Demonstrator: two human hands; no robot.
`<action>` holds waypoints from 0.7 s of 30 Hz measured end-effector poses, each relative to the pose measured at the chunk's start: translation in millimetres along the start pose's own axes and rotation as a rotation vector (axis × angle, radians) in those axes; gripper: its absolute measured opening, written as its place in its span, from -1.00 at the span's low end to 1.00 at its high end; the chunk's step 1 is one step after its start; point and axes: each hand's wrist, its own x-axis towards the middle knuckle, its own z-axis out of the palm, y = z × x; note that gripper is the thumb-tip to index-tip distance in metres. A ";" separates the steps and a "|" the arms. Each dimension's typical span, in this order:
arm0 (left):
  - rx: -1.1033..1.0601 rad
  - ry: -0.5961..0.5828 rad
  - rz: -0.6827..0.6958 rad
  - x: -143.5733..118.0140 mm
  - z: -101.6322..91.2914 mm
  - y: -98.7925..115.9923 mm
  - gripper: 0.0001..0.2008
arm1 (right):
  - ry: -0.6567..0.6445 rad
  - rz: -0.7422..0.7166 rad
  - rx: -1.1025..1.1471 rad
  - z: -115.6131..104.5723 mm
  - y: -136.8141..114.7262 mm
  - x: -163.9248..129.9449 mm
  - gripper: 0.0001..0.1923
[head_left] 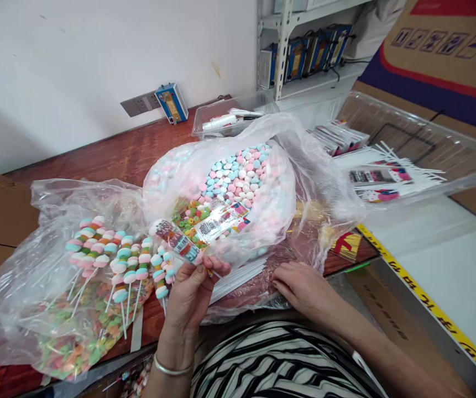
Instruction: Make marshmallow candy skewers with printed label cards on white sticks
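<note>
My left hand (194,293) is closed around the stick end of a candy skewer in a printed clear wrapper (178,241), its top tilted up to the left. My right hand (299,284) rests low on the clear plastic at the table's front, fingers curled; what they hold, if anything, is hidden. White sticks (240,280) lie between my hands. Beyond them, an open plastic bag holds pink, blue and white candies (241,174), with gummy rings (190,217) and printed wrappers (221,221) on top. Several unwrapped candy skewers (132,262) lie at the left.
A clear bag of gummy rings (72,337) sits under the skewers. Clear trays with printed wrappers (339,135) and white sticks stand at the right and back. Also around are a blue device (172,103), a metal shelf (285,50), a cardboard box (440,61) and yellow tape (420,301).
</note>
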 end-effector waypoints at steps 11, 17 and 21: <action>0.207 -0.482 -0.766 -31.8 19.4 -51.4 -0.57 | 0.653 0.376 0.016 -43.9 21.1 -19.9 -0.80; 0.250 -0.308 -0.470 -7.7 23.9 -69.9 -0.76 | 0.346 0.109 0.133 -38.1 16.8 -4.8 -0.66; 0.083 -0.121 -0.303 20.2 17.1 -62.2 -0.84 | 0.449 0.158 0.027 -45.6 17.4 7.6 -0.62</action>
